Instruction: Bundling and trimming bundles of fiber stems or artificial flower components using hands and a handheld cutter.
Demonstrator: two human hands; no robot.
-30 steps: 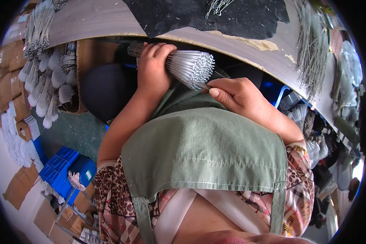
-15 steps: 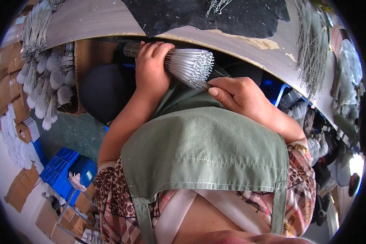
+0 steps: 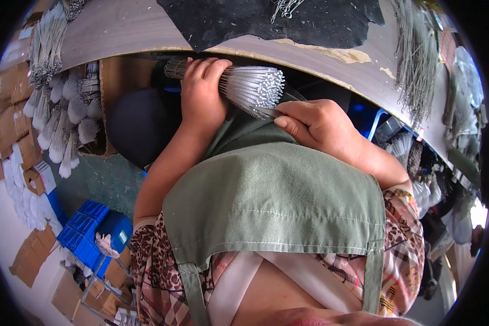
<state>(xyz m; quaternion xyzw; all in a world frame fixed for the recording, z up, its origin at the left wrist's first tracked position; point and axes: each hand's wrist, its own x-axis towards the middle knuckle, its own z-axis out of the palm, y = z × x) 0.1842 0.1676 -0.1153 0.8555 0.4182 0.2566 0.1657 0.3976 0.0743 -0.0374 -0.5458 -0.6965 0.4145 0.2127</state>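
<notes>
My left hand (image 3: 201,92) is wrapped around a thick bundle of thin white-tipped rods (image 3: 252,87), held level just below the table edge. The bundle's cut ends fan out to the right. My right hand (image 3: 318,127) pinches one or a few rods at the lower right of the bundle's end, thumb and fingers closed on them. Both hands hover above my green apron (image 3: 277,201).
A grey worktable (image 3: 119,27) with a black mat (image 3: 266,19) curves across the top. More rod bundles (image 3: 418,60) lie at its right end. A cardboard box with white-tipped bundles (image 3: 70,119) stands to the left. A blue crate (image 3: 87,231) sits on the floor.
The left hand and bundle have shifted very slightly; the right hand stays at the bundle's end. Almost nothing else differs.
</notes>
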